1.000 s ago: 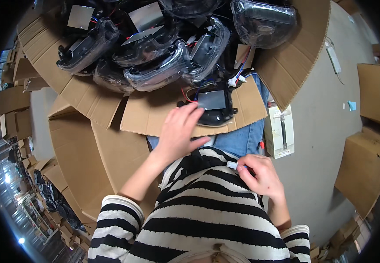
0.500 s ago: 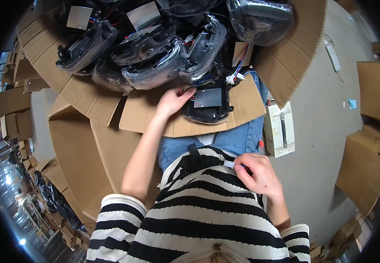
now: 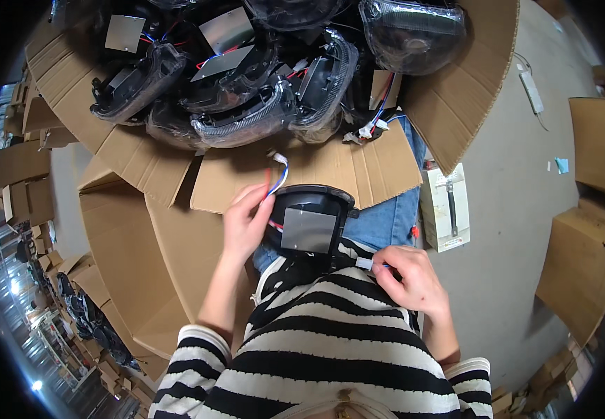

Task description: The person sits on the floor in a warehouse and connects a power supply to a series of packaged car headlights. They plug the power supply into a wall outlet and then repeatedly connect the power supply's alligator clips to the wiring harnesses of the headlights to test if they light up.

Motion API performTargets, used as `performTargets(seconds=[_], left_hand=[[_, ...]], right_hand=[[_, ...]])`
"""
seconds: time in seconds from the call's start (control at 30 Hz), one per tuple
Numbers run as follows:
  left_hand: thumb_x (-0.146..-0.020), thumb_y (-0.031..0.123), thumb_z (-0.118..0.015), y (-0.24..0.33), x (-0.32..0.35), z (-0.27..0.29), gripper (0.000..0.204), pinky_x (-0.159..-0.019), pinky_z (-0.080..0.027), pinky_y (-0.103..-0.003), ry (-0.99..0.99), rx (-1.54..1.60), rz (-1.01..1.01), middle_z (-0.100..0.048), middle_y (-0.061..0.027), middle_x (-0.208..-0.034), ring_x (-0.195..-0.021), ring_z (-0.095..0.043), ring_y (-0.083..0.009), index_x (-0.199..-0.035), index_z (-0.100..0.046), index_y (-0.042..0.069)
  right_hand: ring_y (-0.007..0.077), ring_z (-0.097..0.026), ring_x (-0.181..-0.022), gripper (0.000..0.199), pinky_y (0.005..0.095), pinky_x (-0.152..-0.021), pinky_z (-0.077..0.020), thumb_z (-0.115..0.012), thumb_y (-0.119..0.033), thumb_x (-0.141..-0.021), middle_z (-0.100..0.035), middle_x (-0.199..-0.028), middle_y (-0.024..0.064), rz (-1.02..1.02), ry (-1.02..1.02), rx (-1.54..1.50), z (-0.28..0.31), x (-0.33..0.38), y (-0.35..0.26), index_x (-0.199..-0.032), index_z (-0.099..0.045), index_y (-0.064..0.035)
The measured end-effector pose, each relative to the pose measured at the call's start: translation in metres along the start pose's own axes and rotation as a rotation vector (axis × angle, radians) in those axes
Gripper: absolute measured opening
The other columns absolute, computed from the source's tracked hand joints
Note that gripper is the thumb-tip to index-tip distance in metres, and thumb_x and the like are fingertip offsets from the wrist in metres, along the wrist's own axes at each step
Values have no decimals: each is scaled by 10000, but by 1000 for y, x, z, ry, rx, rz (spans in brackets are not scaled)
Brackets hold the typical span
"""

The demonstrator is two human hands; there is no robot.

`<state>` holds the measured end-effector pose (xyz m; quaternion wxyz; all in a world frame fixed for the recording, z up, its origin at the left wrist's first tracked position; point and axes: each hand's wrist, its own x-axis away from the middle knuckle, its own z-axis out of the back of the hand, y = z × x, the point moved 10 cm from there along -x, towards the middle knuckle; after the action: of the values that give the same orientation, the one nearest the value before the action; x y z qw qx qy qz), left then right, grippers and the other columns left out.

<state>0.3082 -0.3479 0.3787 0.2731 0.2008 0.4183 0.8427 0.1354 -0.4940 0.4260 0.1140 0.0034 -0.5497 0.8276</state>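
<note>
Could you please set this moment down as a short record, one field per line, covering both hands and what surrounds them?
Left hand: fingers closed on coloured wires, beside a black lamp unit
Right hand: fingers closed on a white connector
Black lamp unit: over the blue jeans, silver plate facing up
Ahead: cardboard flap of a box holding more lamps, several in clear film
Right side: pale case with a black handle, and a white power strip, on the floor
</note>
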Motion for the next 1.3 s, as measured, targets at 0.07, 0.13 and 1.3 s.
performTargets(seconds=[0.07,0.13,1.3], left_hand=[[-775,23,-508,7,10,29,152,-816,-385,-291,106,220,87,-576,-107,-951,-874,-536,-196,-904,-575,-21],[-797,34,-475,39,3,54,137,-873,-352,-329,204,522,2,-571,-123,-963,-923,-516,-203,-893,-556,-21],[-781,56,-495,36,57,-19,342,-564,-412,-274,-348,-87,29,-480,-78,-707,-575,-468,-192,-1117,-432,61]], right_hand=[[286,-511,-525,52,346,-482,-401,-523,-54,-700,-524,-588,122,17,18,-2,1,-2,-2,-692,-489,-17],[287,-512,-528,51,347,-485,-402,-523,-54,-701,-525,-589,123,32,16,8,1,-4,-4,-693,-489,-17],[202,-479,-510,68,296,-470,-377,-554,-16,-669,-469,-576,64,108,-204,-139,-59,-27,-67,-717,-508,-31]])
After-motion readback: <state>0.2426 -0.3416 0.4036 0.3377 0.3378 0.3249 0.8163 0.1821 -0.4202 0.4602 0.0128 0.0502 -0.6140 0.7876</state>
